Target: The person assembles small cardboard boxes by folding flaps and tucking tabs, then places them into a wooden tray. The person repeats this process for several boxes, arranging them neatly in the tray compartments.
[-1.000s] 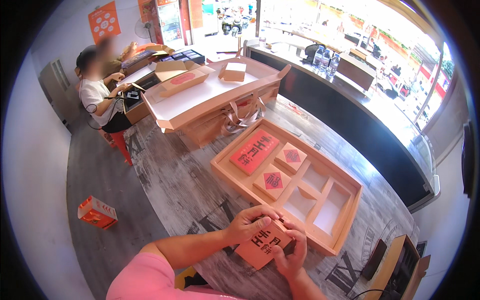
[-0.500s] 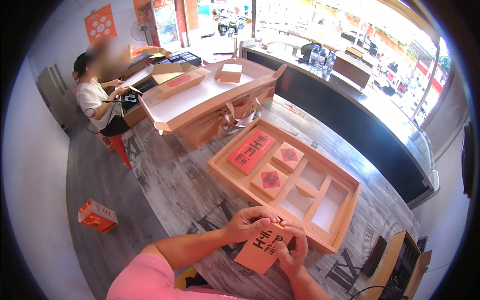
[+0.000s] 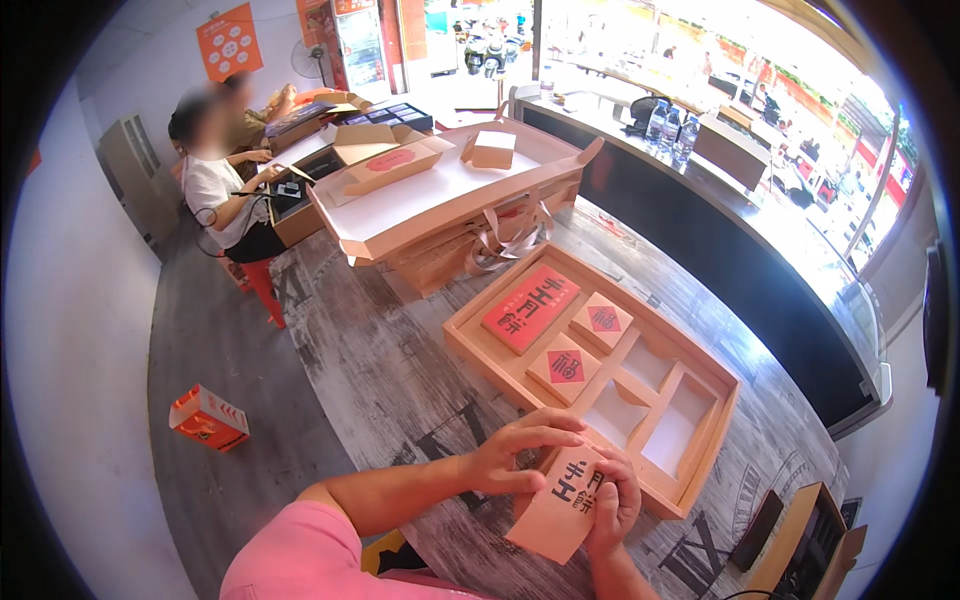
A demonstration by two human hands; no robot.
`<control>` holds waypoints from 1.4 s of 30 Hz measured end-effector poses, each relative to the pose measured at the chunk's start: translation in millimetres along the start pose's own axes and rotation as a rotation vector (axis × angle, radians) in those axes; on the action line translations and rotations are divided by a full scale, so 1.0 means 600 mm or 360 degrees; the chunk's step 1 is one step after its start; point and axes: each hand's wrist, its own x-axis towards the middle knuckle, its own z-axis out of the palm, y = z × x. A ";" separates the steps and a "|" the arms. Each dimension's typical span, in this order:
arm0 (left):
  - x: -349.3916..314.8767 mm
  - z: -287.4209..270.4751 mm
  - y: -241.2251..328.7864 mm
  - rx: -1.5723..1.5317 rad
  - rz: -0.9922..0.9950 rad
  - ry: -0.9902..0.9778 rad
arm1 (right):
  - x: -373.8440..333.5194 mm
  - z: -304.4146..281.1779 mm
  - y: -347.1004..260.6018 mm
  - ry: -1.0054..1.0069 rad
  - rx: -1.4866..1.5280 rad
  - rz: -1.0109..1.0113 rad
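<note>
A small kraft-brown carton (image 3: 560,512) with dark lettering stands tilted in my right hand (image 3: 617,497), whose fingers and thumb wrap its right side. My left hand (image 3: 520,452) is at the carton's upper left corner, its fingers stretched out and apart from the thumb. Whether its fingertips touch the carton I cannot tell. Just beyond lies a divided kraft tray (image 3: 482,368). One compartment holds a flat red box (image 3: 531,308); two others hold small square boxes, a far one (image 3: 603,318) and a near one (image 3: 566,366), each with a red diamond label. Several white-bottomed compartments hold nothing.
A large shallow carton lid (image 3: 455,215) with smaller boxes on it lies at the far left, ribbon-handled bags beside it. Two people (image 3: 215,190) sit beyond. An open carton (image 3: 800,550) stands at the near right. On the dark counter (image 3: 720,215) are bottles (image 3: 664,125).
My left hand's fingers have opened away from the carton's top, and the carton has turned to show its left side. The whole view has shifted slightly.
</note>
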 end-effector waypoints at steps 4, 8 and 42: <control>0.012 -0.007 0.019 0.0100 0.0099 -0.0099 | -0.002 -0.003 0.007 0.0041 0.0055 0.0041; 0.014 -0.003 0.027 0.0142 0.0091 -0.0157 | -0.004 0.002 0.001 0.0041 0.0236 0.0110; 0.004 -0.009 0.021 -0.0174 -0.0123 0.0231 | 0.018 0.012 -0.009 -0.0236 -0.0717 -0.0353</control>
